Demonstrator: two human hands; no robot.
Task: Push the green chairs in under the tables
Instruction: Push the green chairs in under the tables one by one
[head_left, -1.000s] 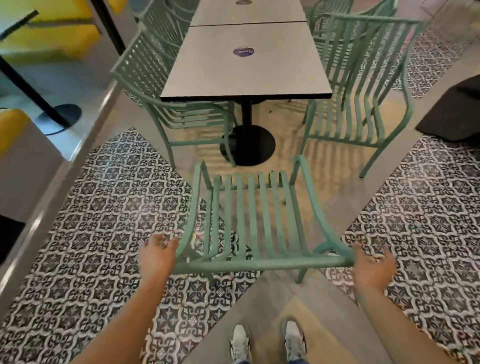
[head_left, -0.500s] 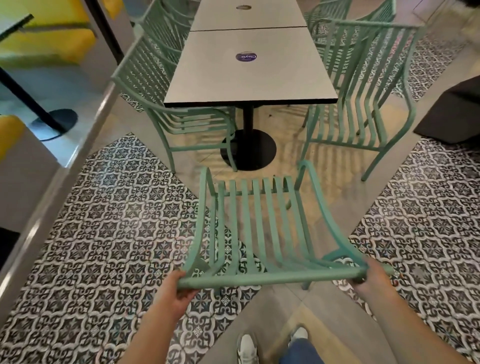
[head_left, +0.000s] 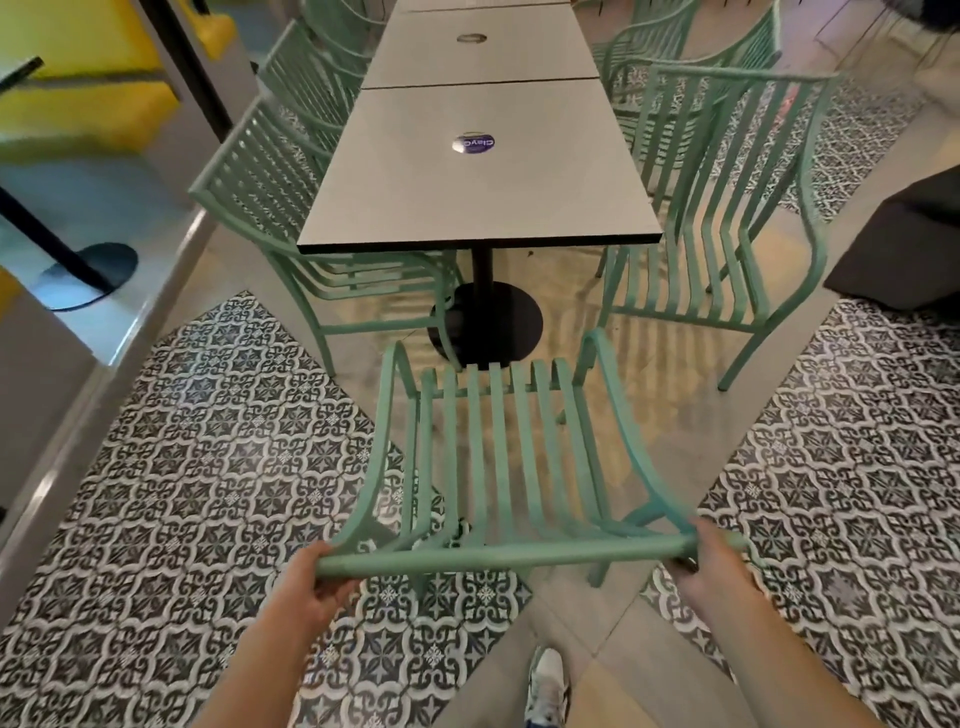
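Both hands — left hand (head_left: 306, 582); right hand (head_left: 714, 564) — curled round green chair (head_left: 498, 467) top rail; table (head_left: 478, 171) ahead

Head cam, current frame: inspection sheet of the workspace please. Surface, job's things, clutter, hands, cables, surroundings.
Surface: patterned tile floor with plain diagonal strips.
Job's things: held chair short of the near table, facing its end; left chair tucked under; right chair pulled out, angled.
Clutter: round sticker on the tabletop.
Hands: left hand and right hand each grip the held chair's top rail.
Cables: nothing seen.
Surroundings: yellow seating far left, dark block at right.
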